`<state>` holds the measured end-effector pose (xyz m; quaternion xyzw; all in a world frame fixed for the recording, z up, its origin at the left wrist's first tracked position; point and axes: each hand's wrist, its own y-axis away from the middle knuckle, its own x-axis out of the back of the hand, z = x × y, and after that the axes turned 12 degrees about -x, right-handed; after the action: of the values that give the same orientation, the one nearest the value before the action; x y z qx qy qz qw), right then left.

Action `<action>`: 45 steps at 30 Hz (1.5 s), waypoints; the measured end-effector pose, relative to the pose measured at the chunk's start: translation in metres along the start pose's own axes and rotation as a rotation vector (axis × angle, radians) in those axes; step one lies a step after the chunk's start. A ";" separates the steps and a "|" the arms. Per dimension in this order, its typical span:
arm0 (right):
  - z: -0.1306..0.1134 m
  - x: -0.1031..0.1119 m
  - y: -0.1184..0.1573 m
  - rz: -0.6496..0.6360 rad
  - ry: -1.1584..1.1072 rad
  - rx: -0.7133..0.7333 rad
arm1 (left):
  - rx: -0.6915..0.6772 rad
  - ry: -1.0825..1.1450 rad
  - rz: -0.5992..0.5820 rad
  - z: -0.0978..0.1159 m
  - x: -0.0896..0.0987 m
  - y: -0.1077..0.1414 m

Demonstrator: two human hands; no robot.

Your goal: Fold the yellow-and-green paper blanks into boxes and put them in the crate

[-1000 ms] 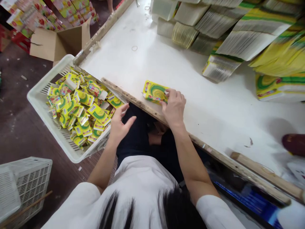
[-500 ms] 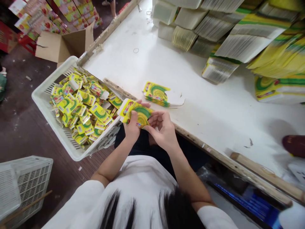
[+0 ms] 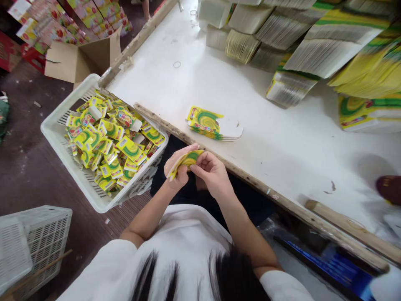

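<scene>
A small yellow-green carton (image 3: 190,159) is held in front of my body, just off the table's near edge. My left hand (image 3: 179,167) wraps round its left part, with the thumb on the near side and the fingers behind. At its right end, my right hand (image 3: 210,171) pinches the carton between thumb and curled fingers. Beyond my hands, a short stack of flat yellow-green cartons (image 3: 205,122) lies on the white table (image 3: 156,79), white flaps pointing right. To the left, a white plastic basket (image 3: 74,174) is full of folded yellow-green cartons (image 3: 130,148).
Bundled flat cartons (image 3: 291,46) are piled at the table's far right. A wooden strip (image 3: 250,179) edges the table. An open cardboard box (image 3: 84,58) stands behind the basket. Another white crate (image 3: 46,238) is at lower left. A dark red object (image 3: 388,189) lies at right.
The held carton has turned more edge-on and shows less of its face. My left hand has rotated, with its fingers now extended behind the carton. My right hand still pinches the right end.
</scene>
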<state>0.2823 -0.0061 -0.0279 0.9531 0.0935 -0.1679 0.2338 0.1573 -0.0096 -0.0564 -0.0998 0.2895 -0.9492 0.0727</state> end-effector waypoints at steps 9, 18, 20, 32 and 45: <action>0.013 0.001 0.001 0.087 0.200 0.054 | 0.477 0.217 0.182 0.006 -0.017 -0.024; 0.009 -0.014 0.014 0.128 0.251 0.119 | 0.359 0.101 0.045 0.017 -0.019 -0.034; 0.009 -0.013 0.015 0.156 0.243 0.127 | 0.403 0.190 0.055 0.018 -0.017 -0.033; 0.009 -0.015 0.025 0.175 0.359 0.324 | 0.466 0.605 0.385 0.026 -0.018 -0.033; 0.010 0.002 0.003 0.172 0.362 0.318 | 0.413 0.587 0.237 0.003 -0.010 -0.027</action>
<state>0.2820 -0.0136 -0.0353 0.9969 0.0250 0.0135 0.0738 0.1655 0.0129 -0.0408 0.2273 0.1098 -0.9608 0.1147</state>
